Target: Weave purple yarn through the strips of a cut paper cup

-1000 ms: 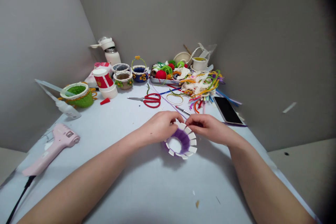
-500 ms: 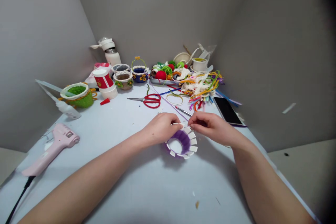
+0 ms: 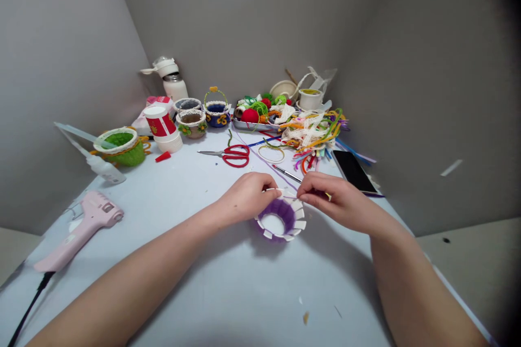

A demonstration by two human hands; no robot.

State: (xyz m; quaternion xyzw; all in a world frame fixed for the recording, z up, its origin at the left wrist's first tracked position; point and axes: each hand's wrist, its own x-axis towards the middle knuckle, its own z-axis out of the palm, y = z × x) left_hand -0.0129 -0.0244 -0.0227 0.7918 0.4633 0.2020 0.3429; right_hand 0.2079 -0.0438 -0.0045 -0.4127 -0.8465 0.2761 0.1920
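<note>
A white paper cup point(image 3: 286, 216), its upper wall cut into strips and purple yarn woven round its lower part, is tilted with its mouth facing me. My left hand point(image 3: 250, 195) pinches the far rim between thumb and fingers. Just to the right, my right hand point(image 3: 342, 200) has its fingertips closed on a thin strand of purple yarn point(image 3: 290, 197), which runs along the far strips towards the left thumb. The cup's underside and part of its left edge are hidden by the left hand. Beyond the hands lies a pen point(image 3: 286, 173).
Red-handled scissors point(image 3: 236, 156) and a ring point(image 3: 271, 154) lie ahead. Pipe cleaners and lace point(image 3: 311, 133) are heaped near a phone point(image 3: 354, 172). On the left are a pink glue gun point(image 3: 81, 230), a glue bottle point(image 3: 106, 169), paper cups point(image 3: 163, 129) and small decorated baskets point(image 3: 191, 123).
My right hand has shifted slightly right, away from the left hand, drawing the yarn strand across the far strips. My left hand still holds the rim, and the cup has tipped a little.
</note>
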